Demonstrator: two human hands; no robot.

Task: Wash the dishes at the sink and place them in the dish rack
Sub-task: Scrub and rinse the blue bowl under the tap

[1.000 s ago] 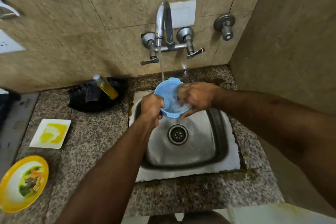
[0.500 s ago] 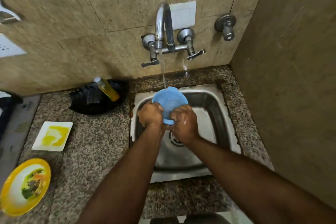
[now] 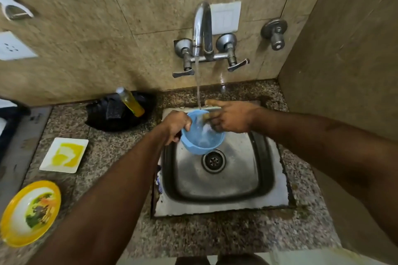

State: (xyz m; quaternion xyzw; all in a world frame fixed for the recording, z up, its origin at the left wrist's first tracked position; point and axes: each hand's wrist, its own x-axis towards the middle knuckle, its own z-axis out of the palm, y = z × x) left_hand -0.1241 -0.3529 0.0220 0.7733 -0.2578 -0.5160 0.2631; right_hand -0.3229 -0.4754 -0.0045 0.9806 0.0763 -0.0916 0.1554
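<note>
Currently a blue bowl is held over the steel sink, under water running from the tap. Its near-left rim is gripped by the left hand. The right hand is laid over the far rim, fingers reaching inside; whether anything is pinched cannot be told. A yellow bottle, white square plate and yellow dish are set leftward on the granite counter.
</note>
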